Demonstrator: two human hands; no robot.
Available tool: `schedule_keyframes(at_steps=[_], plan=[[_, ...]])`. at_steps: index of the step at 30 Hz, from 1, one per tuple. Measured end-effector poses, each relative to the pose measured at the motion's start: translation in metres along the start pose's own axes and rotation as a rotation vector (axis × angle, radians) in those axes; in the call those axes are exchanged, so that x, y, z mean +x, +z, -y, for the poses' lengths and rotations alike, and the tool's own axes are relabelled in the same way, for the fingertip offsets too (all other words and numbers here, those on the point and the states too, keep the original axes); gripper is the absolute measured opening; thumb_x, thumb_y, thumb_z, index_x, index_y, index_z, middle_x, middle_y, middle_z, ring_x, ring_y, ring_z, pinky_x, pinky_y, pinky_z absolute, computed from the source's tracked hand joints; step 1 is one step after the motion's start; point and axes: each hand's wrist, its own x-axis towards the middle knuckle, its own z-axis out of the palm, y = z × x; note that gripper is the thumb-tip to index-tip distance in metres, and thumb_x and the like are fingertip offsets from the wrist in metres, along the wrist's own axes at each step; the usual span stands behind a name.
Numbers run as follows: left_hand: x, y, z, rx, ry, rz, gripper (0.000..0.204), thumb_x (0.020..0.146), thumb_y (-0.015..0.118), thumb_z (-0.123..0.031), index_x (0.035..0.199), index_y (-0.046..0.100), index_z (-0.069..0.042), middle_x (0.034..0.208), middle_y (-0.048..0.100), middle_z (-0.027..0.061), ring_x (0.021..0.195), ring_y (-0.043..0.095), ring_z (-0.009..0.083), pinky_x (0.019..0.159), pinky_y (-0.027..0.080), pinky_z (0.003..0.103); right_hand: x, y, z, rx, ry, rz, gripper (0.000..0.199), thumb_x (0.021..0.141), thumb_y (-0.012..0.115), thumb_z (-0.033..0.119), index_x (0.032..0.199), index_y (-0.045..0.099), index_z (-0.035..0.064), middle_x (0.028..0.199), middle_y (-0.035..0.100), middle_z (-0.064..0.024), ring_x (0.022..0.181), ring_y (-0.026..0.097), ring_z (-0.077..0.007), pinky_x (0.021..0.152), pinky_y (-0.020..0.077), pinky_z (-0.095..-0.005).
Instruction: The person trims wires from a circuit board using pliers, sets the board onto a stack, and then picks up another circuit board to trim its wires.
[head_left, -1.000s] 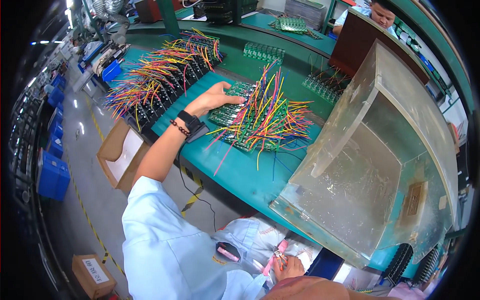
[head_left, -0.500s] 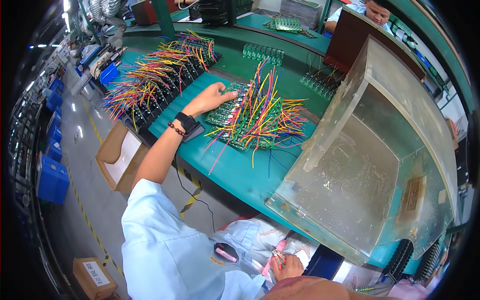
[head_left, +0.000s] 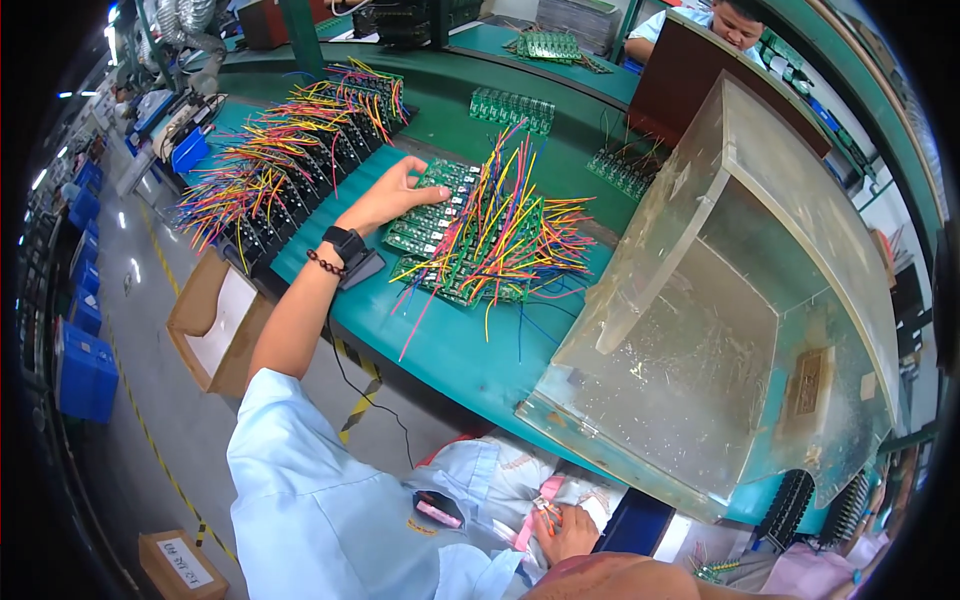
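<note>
Over at the far left, rectangular blue plastic bins [head_left: 85, 370] stand on the grey floor, and an open brown cardboard box [head_left: 212, 335] sits beside the bench. Just past it, a long row of black strips [head_left: 300, 200] bristles with red, yellow and blue wires. Next comes the left hand [head_left: 387, 197], with a black strap [head_left: 345, 243] and a dark beaded bracelet [head_left: 325, 263] at its wrist. Its thumb lies over the left end of the flat green circuit boards [head_left: 430, 222], which rest on the smooth teal worktop [head_left: 460, 345] before the person; the fingers curl at their far edge. Whether it pinches the boards or only steadies them I cannot tell — the fingers' undersides are hidden. Good handling here likely means gentle thumb pressure on bare board, off the small components, with the boards kept flat.

Thin multicoloured wires [head_left: 525, 225] lean in a dense tangle over the boards' right part; they are best kept untugged, since pulling could strain their joints. Lower down, the right hand [head_left: 570, 532] rests in the lap beside pink cloth, its fingers closed around a small orange-handled tool [head_left: 547, 519], well apart from the boards — a sensible place for it while loose ends spread so widely. Rightmost stands a large, stained, see-through plastic hood [head_left: 690, 225], open toward the person.
</note>
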Motion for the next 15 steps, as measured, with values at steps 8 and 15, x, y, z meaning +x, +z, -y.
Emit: schedule_keyframes(at_steps=[8,15], plan=[[-0.018,0.001,-0.021,-0.41,0.069,0.0,0.049,0.097,0.074,-0.009,0.139,0.05,-0.001,0.117,0.072,0.0061,0.095,0.071,0.0108,0.086,0.057,0.025,0.002,-0.004,0.004,-0.019,0.008,0.036,0.038,0.081,0.083,0.039,0.09,0.067,0.0062,0.079,0.064,-0.0134,0.073,0.066,-0.0343,0.065,0.0526,-0.0468],[-0.018,-0.029,-0.025,-0.178,0.226,-0.147,0.044,0.097,0.071,-0.009,0.138,0.056,-0.001,0.122,0.071,0.0083,0.098,0.072,0.0132,0.088,0.059,0.028,0.005,-0.01,0.001,0.005,0.043,0.086,0.038,0.081,0.084,0.038,0.091,0.067,0.0059,0.08,0.065,-0.0141,0.074,0.066,-0.035,0.066,0.0533,-0.0467]])
